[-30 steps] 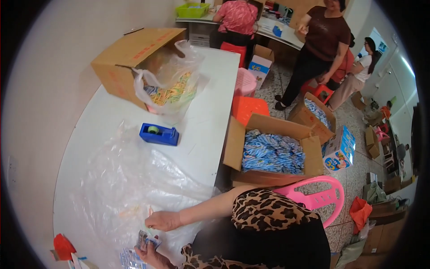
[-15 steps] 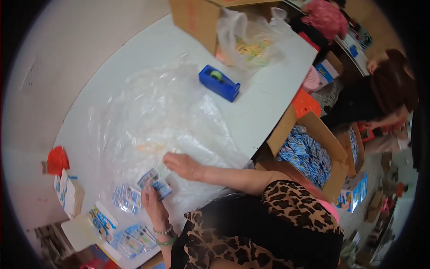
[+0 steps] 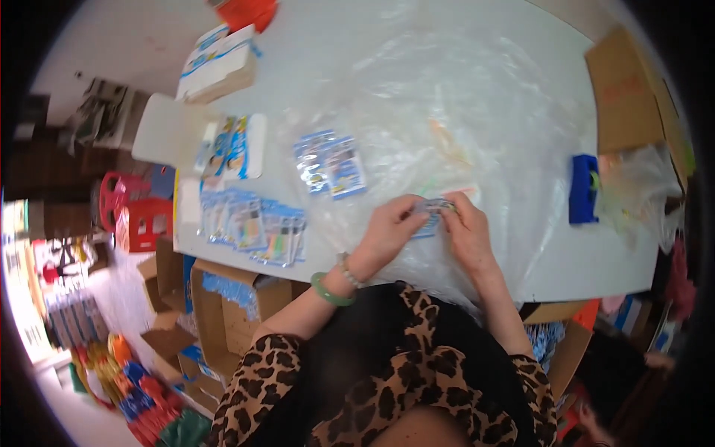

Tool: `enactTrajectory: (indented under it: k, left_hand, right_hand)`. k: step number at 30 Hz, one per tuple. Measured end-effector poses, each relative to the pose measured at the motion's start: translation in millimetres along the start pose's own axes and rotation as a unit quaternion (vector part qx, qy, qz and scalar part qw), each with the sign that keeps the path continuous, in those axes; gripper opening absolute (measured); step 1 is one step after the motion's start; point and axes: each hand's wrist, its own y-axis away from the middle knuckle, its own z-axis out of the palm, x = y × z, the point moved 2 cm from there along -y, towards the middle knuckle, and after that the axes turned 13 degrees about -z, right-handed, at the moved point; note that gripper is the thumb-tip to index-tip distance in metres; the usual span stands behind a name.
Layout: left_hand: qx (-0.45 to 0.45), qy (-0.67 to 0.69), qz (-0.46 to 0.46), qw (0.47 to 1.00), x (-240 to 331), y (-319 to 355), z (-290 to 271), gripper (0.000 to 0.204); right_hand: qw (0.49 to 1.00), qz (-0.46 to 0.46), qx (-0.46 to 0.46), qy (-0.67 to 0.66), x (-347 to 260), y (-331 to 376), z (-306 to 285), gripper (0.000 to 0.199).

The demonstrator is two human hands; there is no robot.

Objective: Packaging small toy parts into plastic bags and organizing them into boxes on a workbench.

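Both hands meet over the plastic sheet at the table's near side, around a small blue printed plastic packet [image 3: 426, 226]. My left hand [image 3: 387, 229] pinches its left side between thumb and fingers. On the other side, my right hand [image 3: 469, 237] grips the packet's top edge; what lies inside it is hidden. Just beyond the fingers are small orange pieces [image 3: 449, 143] on the clear plastic sheet [image 3: 514, 112]. To the left lie a few similar blue packets [image 3: 344, 167], and nearer me a row of overlapping filled packets [image 3: 249, 227].
A blue tape dispenser [image 3: 582, 190] stands at the right, beside a clear bag [image 3: 640, 190] and a cardboard box [image 3: 622, 93]. Far left are a tissue pack [image 3: 220, 67] and a red bag [image 3: 249, 13]. Open cartons [image 3: 231, 316] stand below the table's near edge.
My view has swung toward the left of the table. My right hand, earlier apart from the packet, has come to it, and both hands now hold it.
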Motion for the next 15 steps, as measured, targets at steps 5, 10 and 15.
enactTrajectory:
  k: [5,10,15]
  left_hand:
    - [0.022,-0.065,0.144,0.987,4.6,6.2,-6.7,0.016]
    - [0.059,-0.081,0.096,0.99,2.7,16.7,-30.0,0.017]
    - [0.016,0.151,0.174,0.973,-22.0,19.2,-34.4,0.017]
  right_hand:
    - [0.999,0.023,-0.026,-0.039,-6.9,-2.9,5.4,0.013]
    - [0.982,0.07,-0.003,-0.176,-36.8,-3.4,7.7,0.021]
    - [0.957,-0.213,-0.175,-0.094,-107.1,-24.2,49.5,0.022]
